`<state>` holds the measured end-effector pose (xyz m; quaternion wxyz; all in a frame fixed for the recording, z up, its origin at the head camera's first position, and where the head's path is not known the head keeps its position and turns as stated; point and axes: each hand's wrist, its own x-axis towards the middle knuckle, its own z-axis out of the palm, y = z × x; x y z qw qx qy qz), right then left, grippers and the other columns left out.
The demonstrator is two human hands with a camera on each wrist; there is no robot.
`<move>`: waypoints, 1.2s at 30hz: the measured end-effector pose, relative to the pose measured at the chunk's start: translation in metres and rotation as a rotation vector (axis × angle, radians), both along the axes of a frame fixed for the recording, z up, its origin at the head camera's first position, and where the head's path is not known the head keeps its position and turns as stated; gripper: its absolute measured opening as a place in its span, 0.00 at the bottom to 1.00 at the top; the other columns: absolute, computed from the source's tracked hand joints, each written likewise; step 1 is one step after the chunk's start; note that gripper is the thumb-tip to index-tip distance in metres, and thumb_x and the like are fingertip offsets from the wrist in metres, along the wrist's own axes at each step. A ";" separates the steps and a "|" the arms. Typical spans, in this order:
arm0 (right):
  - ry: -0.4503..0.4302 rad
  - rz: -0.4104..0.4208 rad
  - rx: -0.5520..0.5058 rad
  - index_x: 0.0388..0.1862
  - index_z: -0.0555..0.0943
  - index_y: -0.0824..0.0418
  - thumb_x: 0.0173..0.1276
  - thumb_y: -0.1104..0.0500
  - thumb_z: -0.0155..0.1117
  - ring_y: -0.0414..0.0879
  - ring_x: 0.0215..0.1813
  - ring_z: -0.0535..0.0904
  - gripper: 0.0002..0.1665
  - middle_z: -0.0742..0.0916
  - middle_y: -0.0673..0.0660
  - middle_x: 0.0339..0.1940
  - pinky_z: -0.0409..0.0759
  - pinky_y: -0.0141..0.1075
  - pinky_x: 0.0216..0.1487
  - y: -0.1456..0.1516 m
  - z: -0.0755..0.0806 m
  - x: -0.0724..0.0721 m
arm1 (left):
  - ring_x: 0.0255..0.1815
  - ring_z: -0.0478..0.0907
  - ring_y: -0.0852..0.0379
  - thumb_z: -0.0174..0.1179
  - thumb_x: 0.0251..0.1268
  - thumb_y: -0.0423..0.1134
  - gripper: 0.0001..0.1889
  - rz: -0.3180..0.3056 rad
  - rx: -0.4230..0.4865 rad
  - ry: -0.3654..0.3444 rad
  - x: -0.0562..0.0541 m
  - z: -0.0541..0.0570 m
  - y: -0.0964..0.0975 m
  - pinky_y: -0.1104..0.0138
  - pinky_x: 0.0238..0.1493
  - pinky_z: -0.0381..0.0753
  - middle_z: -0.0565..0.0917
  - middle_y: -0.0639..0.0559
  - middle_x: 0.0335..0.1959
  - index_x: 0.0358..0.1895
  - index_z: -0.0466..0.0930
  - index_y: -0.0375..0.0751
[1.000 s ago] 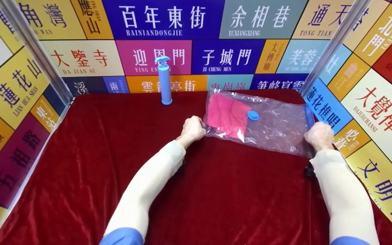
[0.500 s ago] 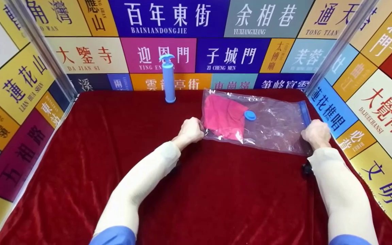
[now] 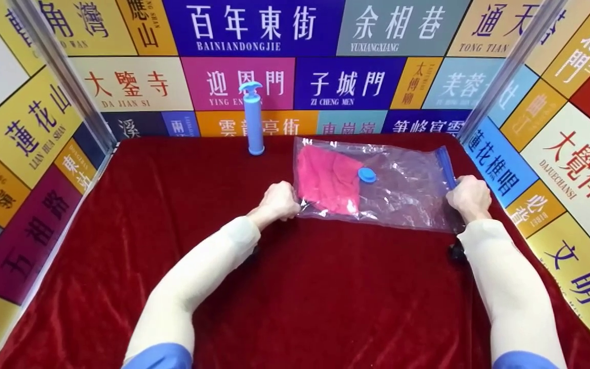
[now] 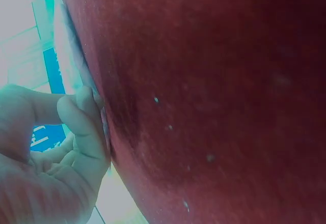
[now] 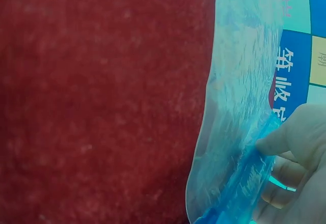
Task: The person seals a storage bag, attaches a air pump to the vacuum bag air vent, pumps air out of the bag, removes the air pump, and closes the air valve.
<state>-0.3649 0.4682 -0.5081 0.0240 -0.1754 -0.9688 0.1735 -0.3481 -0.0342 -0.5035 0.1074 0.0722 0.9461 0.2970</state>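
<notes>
Pinching bag (image 3: 407, 195) with left hand (image 3: 277, 201) at left end and right hand (image 3: 470, 198) at zip (image 3: 446, 165), with cloth (image 3: 328, 179) inside bag, pump (image 3: 254, 124) left of bag.

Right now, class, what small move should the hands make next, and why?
Probably ease the left hand and right hand slightly apart to smooth the clear vacuum bag: they grip opposite ends, and its film looks wrinkled beside the pink cloth.

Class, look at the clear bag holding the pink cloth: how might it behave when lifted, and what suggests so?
The clear bag will probably flop and sag, since its thin film looks creased. It is likely light for its size: one pink cloth takes up only one end. That end, near the left hand, may hang lower.
</notes>
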 end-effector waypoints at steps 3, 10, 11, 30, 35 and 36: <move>0.008 0.001 -0.012 0.69 0.84 0.66 0.70 0.58 0.59 0.80 0.64 0.81 0.30 0.86 0.81 0.64 0.82 0.73 0.65 -0.001 0.000 0.000 | 0.12 0.82 0.63 0.64 0.63 0.31 0.10 -0.038 -0.010 -0.013 0.005 0.002 -0.005 0.70 0.20 0.86 0.88 0.53 0.17 0.24 0.86 0.46; 0.001 -0.009 -0.043 0.67 0.85 0.66 0.72 0.56 0.61 0.78 0.65 0.82 0.28 0.86 0.80 0.66 0.82 0.71 0.66 -0.005 0.004 0.001 | 0.13 0.83 0.61 0.62 0.63 0.30 0.05 -0.091 -0.007 -0.078 0.016 0.006 -0.014 0.66 0.22 0.90 0.89 0.53 0.18 0.31 0.85 0.43; -0.002 -0.009 -0.045 0.67 0.85 0.66 0.71 0.56 0.60 0.78 0.66 0.82 0.28 0.86 0.80 0.66 0.82 0.71 0.66 -0.006 0.005 0.000 | 0.13 0.83 0.61 0.62 0.62 0.30 0.05 -0.094 -0.004 -0.088 0.017 0.006 -0.014 0.66 0.23 0.91 0.89 0.53 0.18 0.32 0.85 0.42; -0.038 0.053 -0.065 0.67 0.85 0.65 0.69 0.54 0.62 0.75 0.65 0.82 0.30 0.86 0.78 0.67 0.82 0.70 0.65 -0.024 0.013 -0.002 | 0.15 0.85 0.59 0.61 0.62 0.30 0.07 -0.127 -0.022 -0.143 0.033 0.012 -0.036 0.60 0.26 0.93 0.90 0.50 0.17 0.28 0.87 0.39; -0.044 0.075 -0.062 0.66 0.87 0.64 0.69 0.54 0.61 0.76 0.66 0.82 0.30 0.86 0.78 0.68 0.83 0.70 0.65 -0.030 0.014 0.000 | 0.14 0.85 0.59 0.64 0.62 0.31 0.06 -0.136 -0.017 -0.163 0.037 0.010 -0.042 0.60 0.24 0.93 0.89 0.50 0.16 0.28 0.86 0.40; -0.044 0.080 -0.060 0.66 0.87 0.64 0.69 0.54 0.61 0.76 0.65 0.82 0.29 0.86 0.78 0.68 0.83 0.70 0.64 -0.030 0.014 0.000 | 0.14 0.85 0.59 0.64 0.61 0.31 0.05 -0.133 -0.018 -0.170 0.037 0.010 -0.043 0.60 0.23 0.93 0.89 0.50 0.16 0.28 0.86 0.40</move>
